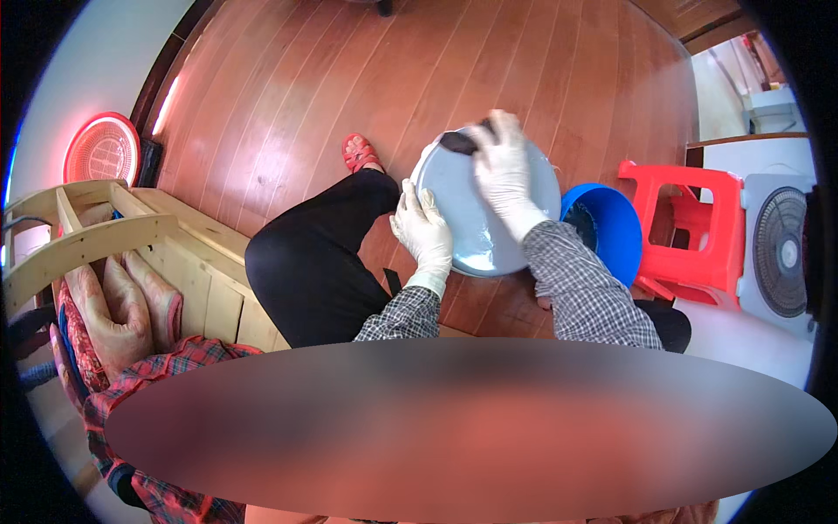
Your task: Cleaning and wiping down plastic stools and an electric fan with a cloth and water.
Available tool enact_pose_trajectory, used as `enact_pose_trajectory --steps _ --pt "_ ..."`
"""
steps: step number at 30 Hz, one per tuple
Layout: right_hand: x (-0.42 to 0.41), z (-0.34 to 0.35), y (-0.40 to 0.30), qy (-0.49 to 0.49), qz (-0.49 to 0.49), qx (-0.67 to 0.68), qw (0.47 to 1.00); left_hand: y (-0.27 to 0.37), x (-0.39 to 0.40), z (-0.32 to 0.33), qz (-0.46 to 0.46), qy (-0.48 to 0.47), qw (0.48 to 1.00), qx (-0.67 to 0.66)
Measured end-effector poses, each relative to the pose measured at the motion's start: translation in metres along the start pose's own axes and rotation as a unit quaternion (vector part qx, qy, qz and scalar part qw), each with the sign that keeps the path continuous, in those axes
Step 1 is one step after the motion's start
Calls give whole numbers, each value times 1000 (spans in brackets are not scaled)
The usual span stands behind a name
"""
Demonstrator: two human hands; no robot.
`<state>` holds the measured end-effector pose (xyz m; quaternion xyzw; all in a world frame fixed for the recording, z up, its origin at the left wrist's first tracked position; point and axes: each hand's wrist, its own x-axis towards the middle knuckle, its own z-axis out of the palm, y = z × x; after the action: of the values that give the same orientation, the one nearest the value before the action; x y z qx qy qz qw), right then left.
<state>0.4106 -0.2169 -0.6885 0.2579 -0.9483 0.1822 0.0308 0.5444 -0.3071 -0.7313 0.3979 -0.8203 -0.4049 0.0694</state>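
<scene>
A round, glossy light-grey piece [455, 209], possibly an upturned basin or a large lid, is in front of me between my knees. A paler rim shows along its upper left edge. My left hand [425, 229], in a white glove, holds it at the left edge with the fingers spread along the side. Across the upper part of its face lies my gloved right hand [503, 170], which grips a dark cloth or pad [458, 143] pressed against the surface. The fingertips of that hand are slightly blurred.
To the right are a blue bucket [619, 229] with something dark inside, a red plastic stool [723, 229] and a grey fan [782, 249]. A wooden bench [196, 288] with cloths stands left. A red basket [103, 149] leans on the wall beyond it. Wood planks [288, 98] cover the floor.
</scene>
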Motion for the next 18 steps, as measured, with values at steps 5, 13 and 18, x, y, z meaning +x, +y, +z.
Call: enact_pose_trajectory --steps 5,13,18 --pt "-21 25 -64 -77 -153 141 975 -3 -1 -8 21 -62 996 -67" --pt "0 -11 43 35 24 -18 999 0 4 2 -6 22 999 -40" --pt "-93 -50 44 31 153 -4 988 -5 -2 0 -15 33 998 -45"
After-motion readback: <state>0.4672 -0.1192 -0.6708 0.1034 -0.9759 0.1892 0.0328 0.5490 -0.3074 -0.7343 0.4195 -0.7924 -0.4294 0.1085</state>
